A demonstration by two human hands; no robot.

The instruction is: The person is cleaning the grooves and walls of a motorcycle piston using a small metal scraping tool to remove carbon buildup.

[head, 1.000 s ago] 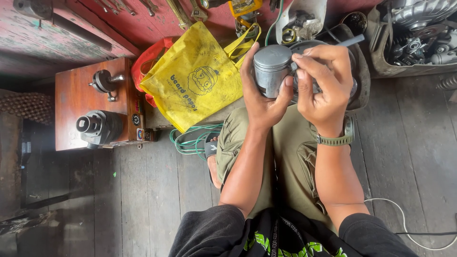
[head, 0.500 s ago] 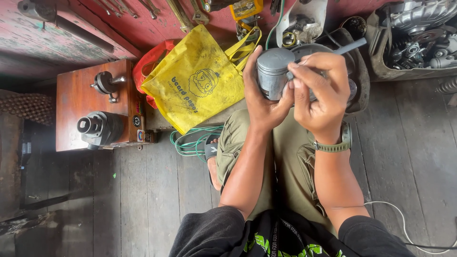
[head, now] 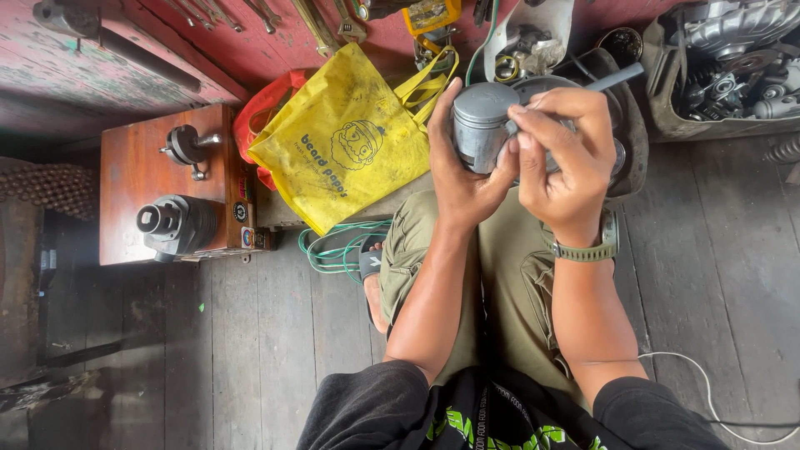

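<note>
The person wore a black T-shirt (head: 500, 417) with short sleeves and a bright green print across the chest, over olive-green trousers (head: 508, 275) with a flapped thigh pocket. A watch (head: 596, 246) on an olive-green strap circled the right wrist, and both forearms were bare. One foot sat in a dark sandal (head: 371, 267)

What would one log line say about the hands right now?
left hand: grips grey piston | right hand: fingers on piston side | yellow bag: beside

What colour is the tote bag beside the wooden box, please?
Yellow, with dark print; the bag shows clearly in the head view.
</note>
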